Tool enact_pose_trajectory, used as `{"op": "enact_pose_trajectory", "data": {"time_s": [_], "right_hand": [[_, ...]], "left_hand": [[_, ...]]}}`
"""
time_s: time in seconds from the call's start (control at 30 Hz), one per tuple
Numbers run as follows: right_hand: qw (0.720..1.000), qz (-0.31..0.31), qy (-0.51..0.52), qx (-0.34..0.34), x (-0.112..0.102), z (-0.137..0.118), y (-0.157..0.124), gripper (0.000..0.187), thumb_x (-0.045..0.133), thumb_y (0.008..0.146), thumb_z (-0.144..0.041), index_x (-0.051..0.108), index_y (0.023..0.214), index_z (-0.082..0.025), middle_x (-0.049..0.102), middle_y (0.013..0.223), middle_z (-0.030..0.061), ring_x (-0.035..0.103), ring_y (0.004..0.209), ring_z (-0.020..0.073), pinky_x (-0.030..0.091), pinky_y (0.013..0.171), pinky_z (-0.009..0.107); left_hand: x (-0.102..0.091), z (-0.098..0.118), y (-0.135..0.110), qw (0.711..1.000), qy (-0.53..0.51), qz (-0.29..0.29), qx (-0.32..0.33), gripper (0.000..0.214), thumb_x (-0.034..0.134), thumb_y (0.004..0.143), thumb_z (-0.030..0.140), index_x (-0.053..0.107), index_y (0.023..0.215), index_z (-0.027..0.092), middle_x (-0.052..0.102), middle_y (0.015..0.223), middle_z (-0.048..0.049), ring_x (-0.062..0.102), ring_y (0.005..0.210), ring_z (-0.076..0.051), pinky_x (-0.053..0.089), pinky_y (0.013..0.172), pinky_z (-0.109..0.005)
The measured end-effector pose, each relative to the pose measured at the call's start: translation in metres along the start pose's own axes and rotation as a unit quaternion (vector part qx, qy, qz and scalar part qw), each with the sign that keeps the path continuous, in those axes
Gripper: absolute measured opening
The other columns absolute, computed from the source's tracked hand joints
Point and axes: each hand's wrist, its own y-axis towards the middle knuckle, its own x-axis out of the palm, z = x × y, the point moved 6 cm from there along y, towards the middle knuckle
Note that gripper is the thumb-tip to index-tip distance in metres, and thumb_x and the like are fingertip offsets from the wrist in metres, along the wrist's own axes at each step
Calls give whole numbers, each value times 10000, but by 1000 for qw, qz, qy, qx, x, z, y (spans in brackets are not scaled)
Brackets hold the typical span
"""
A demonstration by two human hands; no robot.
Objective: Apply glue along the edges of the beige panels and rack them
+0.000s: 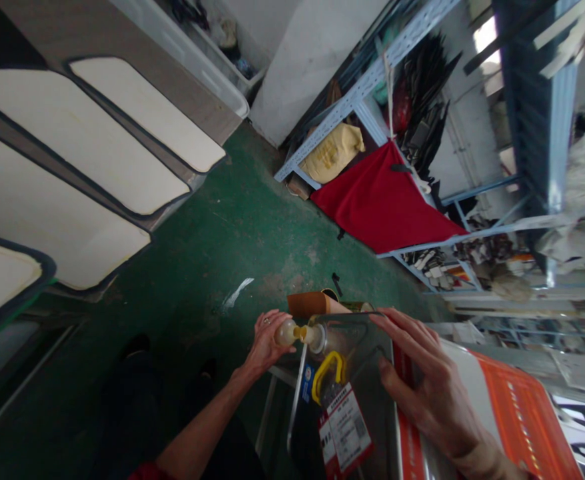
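Observation:
A large metal can (357, 387) with a red, orange and white label lies tilted in front of me. It has a yellow handle (328, 373) and a spout at its top. My left hand (267, 341) is closed around a small pale bottle (288, 331) held against the spout. My right hand (422, 380) lies spread on the can's side, steadying it. A tag with a printed label (347, 427) hangs below the handle.
The green floor (212, 253) stretches ahead. Pale boards with dark edges (72, 167) lie at the left. A blue metal shelf (397, 167) holds a red cloth, a yellow sack and clutter at the right. A brown cardboard tube (310, 303) lies behind the can.

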Motion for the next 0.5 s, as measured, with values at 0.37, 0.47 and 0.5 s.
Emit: {"op": "enact_pose_trajectory", "data": {"time_s": [0.37,0.47,0.5], "right_hand": [[1000,1,-1,-5,-1,-1,0,403,498,806,-215,538,1205,-175,613,1198,132,589,1087,287,496,856,476],[1000,2,4,0,0,0,0,410,502,799,-215,543,1206,-192,618,1198,118,592,1089,286,498,862,473],[1000,3,5,2,0,0,0,412,504,797,-217,545,1206,-198,619,1199,114,593,1088,286,499,862,472]], "left_hand": [[-2,3,1,1000,3,-7,-8,712,853,489,361,626,1151,230,651,1180,-94,476,1223,-335,274,1063,-517],[-2,3,0,1000,-3,-7,-7,698,845,505,379,624,1150,229,648,1184,-97,471,1227,-337,262,1067,-519],[-2,3,1,1000,-5,-7,-6,684,836,520,388,623,1151,229,647,1186,-97,470,1227,-338,257,1067,-522]]}}
